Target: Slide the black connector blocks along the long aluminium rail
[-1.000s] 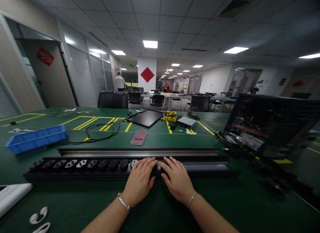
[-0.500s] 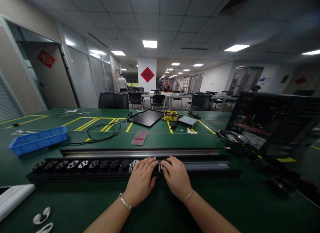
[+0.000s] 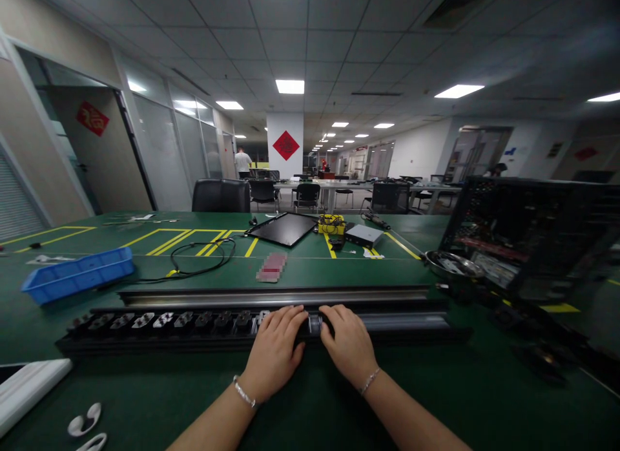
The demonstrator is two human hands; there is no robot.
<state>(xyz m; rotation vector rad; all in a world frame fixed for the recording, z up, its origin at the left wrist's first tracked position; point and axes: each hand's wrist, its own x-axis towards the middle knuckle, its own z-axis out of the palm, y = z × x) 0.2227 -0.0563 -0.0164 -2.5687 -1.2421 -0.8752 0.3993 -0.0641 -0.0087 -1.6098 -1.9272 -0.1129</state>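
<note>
A long black power strip housing [image 3: 404, 323] lies across the table in front of me. A row of socket modules [image 3: 163, 320] sits in its left and middle part, some with white or silvery faces. My left hand [image 3: 275, 342] is bent over the housing right of the visible row, thumb on the near side, hiding the modules beneath. To its right, my right hand [image 3: 349, 341] is closed with curled fingers on a dark piece in the channel, most likely a socket module, mostly hidden. A narrow gap with a silvery part shows between the hands.
Behind the housing lies a long metal rail [image 3: 271, 298]. A blue bin [image 3: 80, 274] and black cable [image 3: 203, 270] are at left. Farther back are a flat black panel [image 3: 283, 229] and a grey box [image 3: 364, 235]. At right stand a metal bowl [image 3: 453, 267] and an open computer case [image 3: 527, 238].
My right hand has shifted slightly right, away from the left hand, widening the gap between them. The left hand stays over the housing. The whole view has shifted a little.
</note>
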